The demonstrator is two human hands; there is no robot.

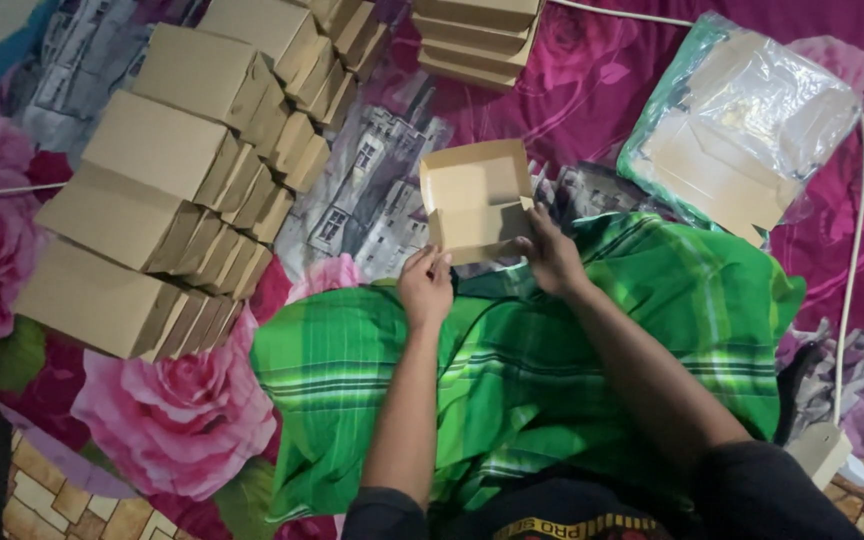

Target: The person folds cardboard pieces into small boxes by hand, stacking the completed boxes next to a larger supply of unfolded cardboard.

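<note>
Cardboard box — small, brown, partly folded with its flaps up — is held over the near edge of a green plaid cloth that covers the person's lap. Left hand pinches the box's near lower corner, fingers closed on the card. Right hand grips the box's right side, thumb and fingers clamped on the flap there. Both forearms reach out from the bottom of the view across the green cloth.

Beyond the hands lies a bedsheet printed with big pink roses and grey buildings. To the left, rows of finished boxes lean against each other in stacked lines — more of them sit at the top middle. To the upper right a clear plastic bag holds flat, unfolded card. A white cable runs down the right side.
</note>
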